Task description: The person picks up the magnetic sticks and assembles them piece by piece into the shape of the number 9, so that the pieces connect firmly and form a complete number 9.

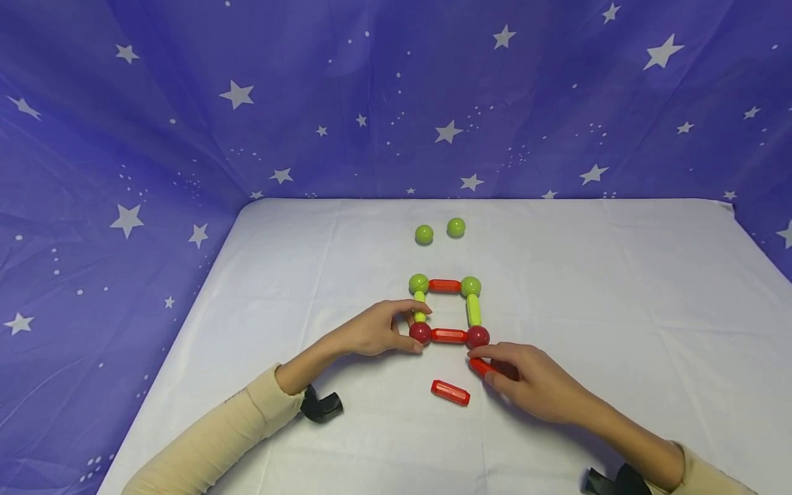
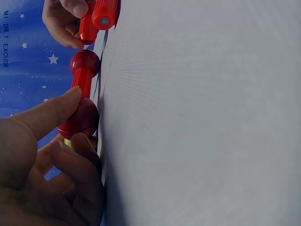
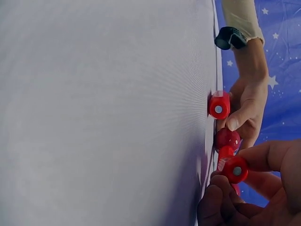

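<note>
A square of magnetic rods and balls lies on the white cloth. Two green balls (image 1: pixel 419 283) form its far corners and two red balls (image 1: pixel 478 336) its near ones. Red rods (image 1: pixel 449 335) make the near and far sides, and yellow-green rods (image 1: pixel 473 310) the other two. My left hand (image 1: pixel 379 328) holds the near-left red ball (image 2: pixel 81 118) between thumb and fingers. Just in front of the near-right ball, my right hand (image 1: pixel 535 381) pinches a red rod (image 3: pixel 235 170), its silvery end tip showing in the right wrist view. Another red rod (image 1: pixel 450 392) lies loose between the hands.
Beyond the square sit two loose green balls (image 1: pixel 423 234). The white tablecloth (image 1: pixel 606 275) runs back to a blue star-printed curtain (image 1: pixel 396 96), which also hangs along the left side. Black wrist mounts (image 1: pixel 322 405) stick out under both sleeves.
</note>
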Demonstrator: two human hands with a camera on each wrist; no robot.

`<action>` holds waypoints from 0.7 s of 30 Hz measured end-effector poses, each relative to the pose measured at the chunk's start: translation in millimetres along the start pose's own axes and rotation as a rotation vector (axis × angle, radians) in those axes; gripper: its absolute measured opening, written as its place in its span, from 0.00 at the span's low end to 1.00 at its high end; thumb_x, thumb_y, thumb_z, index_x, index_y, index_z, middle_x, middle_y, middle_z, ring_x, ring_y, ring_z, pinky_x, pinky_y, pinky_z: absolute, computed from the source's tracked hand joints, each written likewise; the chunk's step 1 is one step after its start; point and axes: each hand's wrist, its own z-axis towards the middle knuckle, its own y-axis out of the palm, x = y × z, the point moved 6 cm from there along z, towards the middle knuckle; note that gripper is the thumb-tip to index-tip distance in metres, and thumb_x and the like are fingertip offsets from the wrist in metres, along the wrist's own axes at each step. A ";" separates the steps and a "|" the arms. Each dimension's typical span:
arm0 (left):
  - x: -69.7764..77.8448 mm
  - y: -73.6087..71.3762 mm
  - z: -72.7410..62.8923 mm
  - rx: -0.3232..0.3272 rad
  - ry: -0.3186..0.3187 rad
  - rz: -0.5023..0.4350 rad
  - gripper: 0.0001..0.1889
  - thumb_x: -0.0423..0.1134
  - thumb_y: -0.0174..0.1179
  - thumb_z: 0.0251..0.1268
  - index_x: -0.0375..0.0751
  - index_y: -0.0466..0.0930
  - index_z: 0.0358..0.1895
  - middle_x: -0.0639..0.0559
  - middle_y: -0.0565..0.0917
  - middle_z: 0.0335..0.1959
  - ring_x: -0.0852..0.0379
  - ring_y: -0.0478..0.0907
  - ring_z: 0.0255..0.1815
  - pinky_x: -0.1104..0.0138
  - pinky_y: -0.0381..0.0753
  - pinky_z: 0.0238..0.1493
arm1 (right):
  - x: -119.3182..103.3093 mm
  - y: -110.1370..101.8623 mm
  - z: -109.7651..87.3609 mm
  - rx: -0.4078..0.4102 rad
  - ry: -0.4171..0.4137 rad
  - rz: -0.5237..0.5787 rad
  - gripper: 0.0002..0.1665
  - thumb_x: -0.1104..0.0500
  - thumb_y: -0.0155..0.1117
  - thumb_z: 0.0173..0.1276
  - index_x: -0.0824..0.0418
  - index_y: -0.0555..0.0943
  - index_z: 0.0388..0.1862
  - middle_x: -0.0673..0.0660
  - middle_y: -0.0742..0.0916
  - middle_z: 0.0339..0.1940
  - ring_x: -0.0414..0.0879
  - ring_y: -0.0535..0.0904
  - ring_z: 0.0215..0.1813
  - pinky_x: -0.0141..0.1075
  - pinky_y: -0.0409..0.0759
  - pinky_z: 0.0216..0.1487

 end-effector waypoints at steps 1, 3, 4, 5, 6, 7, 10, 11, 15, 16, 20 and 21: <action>-0.1 0.0 0.0 0.000 0.001 0.000 0.29 0.38 0.73 0.56 0.44 0.75 0.63 0.51 0.76 0.44 0.60 0.70 0.23 0.69 0.71 0.28 | 0.5 0.3 0.1 -0.002 0.010 -0.001 0.22 0.62 0.67 0.66 0.53 0.81 0.59 0.44 0.83 0.39 0.42 0.75 0.37 0.33 0.77 0.37; 0.0 -0.1 -0.1 0.002 0.004 0.003 0.29 0.38 0.74 0.56 0.44 0.75 0.63 0.52 0.76 0.44 0.60 0.70 0.25 0.69 0.70 0.29 | 1.4 0.9 0.0 -0.003 0.024 0.005 0.22 0.62 0.67 0.65 0.53 0.81 0.58 0.44 0.81 0.32 0.42 0.74 0.33 0.32 0.75 0.32; 0.4 -0.2 -0.3 0.003 0.008 0.005 0.29 0.39 0.74 0.56 0.44 0.75 0.63 0.52 0.76 0.44 0.59 0.70 0.25 0.69 0.70 0.29 | 1.9 1.1 -0.2 -0.001 0.028 0.006 0.22 0.62 0.67 0.65 0.53 0.81 0.58 0.44 0.80 0.29 0.41 0.74 0.31 0.32 0.75 0.30; 0.6 -0.3 -0.5 0.005 0.012 0.009 0.29 0.39 0.74 0.56 0.44 0.76 0.63 0.52 0.76 0.44 0.59 0.70 0.26 0.69 0.70 0.30 | 2.2 1.1 -0.4 -0.001 0.028 0.009 0.22 0.62 0.67 0.65 0.53 0.80 0.58 0.44 0.79 0.27 0.41 0.74 0.30 0.32 0.74 0.29; 1.0 -0.4 -0.6 0.006 0.016 0.011 0.29 0.39 0.74 0.56 0.44 0.76 0.63 0.52 0.76 0.44 0.58 0.71 0.26 0.68 0.70 0.30 | 2.3 0.8 -0.7 0.001 0.022 0.012 0.22 0.61 0.67 0.66 0.53 0.80 0.59 0.44 0.78 0.26 0.40 0.73 0.29 0.32 0.74 0.29; 1.2 -0.5 -0.8 0.009 0.020 0.015 0.29 0.39 0.74 0.56 0.44 0.76 0.62 0.52 0.76 0.43 0.58 0.70 0.27 0.68 0.70 0.30 | 2.4 0.6 -1.1 0.002 0.020 0.016 0.22 0.61 0.67 0.66 0.53 0.80 0.59 0.44 0.78 0.26 0.40 0.73 0.28 0.32 0.74 0.28; 2.2 -0.7 -1.1 0.013 0.029 0.024 0.29 0.39 0.74 0.55 0.44 0.76 0.62 0.53 0.76 0.43 0.56 0.70 0.30 0.68 0.69 0.31 | 2.1 -0.4 -1.9 0.002 0.002 0.034 0.21 0.60 0.68 0.67 0.55 0.79 0.59 0.44 0.78 0.25 0.39 0.73 0.28 0.32 0.74 0.28; 2.1 -0.6 -1.1 0.014 0.028 0.026 0.29 0.39 0.74 0.55 0.45 0.76 0.62 0.53 0.76 0.43 0.56 0.70 0.31 0.68 0.69 0.32 | 1.9 -0.7 -2.1 0.001 -0.004 0.039 0.21 0.59 0.68 0.67 0.55 0.79 0.59 0.44 0.78 0.25 0.39 0.73 0.28 0.32 0.73 0.28; 2.6 -0.6 -1.4 0.016 0.025 0.031 0.29 0.40 0.74 0.55 0.45 0.76 0.62 0.53 0.76 0.43 0.55 0.69 0.34 0.67 0.68 0.33 | 1.3 -1.2 -2.9 0.006 -0.020 0.061 0.20 0.58 0.68 0.67 0.55 0.79 0.58 0.43 0.79 0.25 0.39 0.74 0.27 0.32 0.74 0.28; 2.6 -0.6 -1.5 0.016 0.024 0.031 0.29 0.40 0.74 0.55 0.45 0.76 0.62 0.53 0.76 0.43 0.55 0.69 0.33 0.67 0.68 0.33 | 1.3 -1.3 -2.9 0.010 -0.022 0.065 0.20 0.58 0.68 0.67 0.55 0.79 0.57 0.43 0.80 0.26 0.38 0.74 0.27 0.32 0.74 0.28; 2.7 -0.7 -1.5 0.015 0.022 0.024 0.29 0.39 0.74 0.55 0.45 0.76 0.62 0.53 0.76 0.43 0.56 0.69 0.29 0.68 0.69 0.31 | 2.2 -1.2 -2.4 0.029 -0.022 0.073 0.19 0.59 0.68 0.67 0.54 0.78 0.56 0.43 0.80 0.26 0.38 0.75 0.25 0.32 0.75 0.27; 2.3 -0.7 -1.4 0.014 0.020 0.022 0.29 0.39 0.74 0.55 0.45 0.76 0.62 0.53 0.76 0.43 0.57 0.69 0.28 0.68 0.69 0.30 | 2.5 -1.4 -2.2 0.033 -0.021 0.071 0.19 0.60 0.68 0.67 0.54 0.78 0.56 0.43 0.80 0.26 0.38 0.75 0.25 0.32 0.75 0.27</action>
